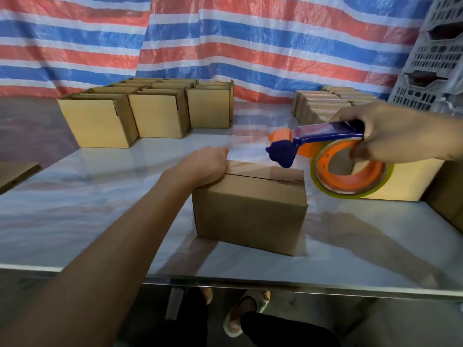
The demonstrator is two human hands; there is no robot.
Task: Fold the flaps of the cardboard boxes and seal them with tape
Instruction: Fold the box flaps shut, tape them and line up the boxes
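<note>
A small brown cardboard box (250, 211) sits on the table in front of me with its top flaps folded down and a seam along the top. My left hand (203, 166) rests on the box's left top edge, holding the flaps down. My right hand (390, 132) grips a blue and orange tape dispenser (325, 156) with a roll of clear tape, held just above the box's right end. A strip of clear tape runs from the dispenser's head over the box top toward my left hand.
Several open boxes (155, 113) stand in rows at the back left of the white table (87, 196). More boxes (323, 103) lie at the back right, and one (406, 179) behind the dispenser. Grey plastic crates (436, 53) stack at far right. A striped tarp hangs behind.
</note>
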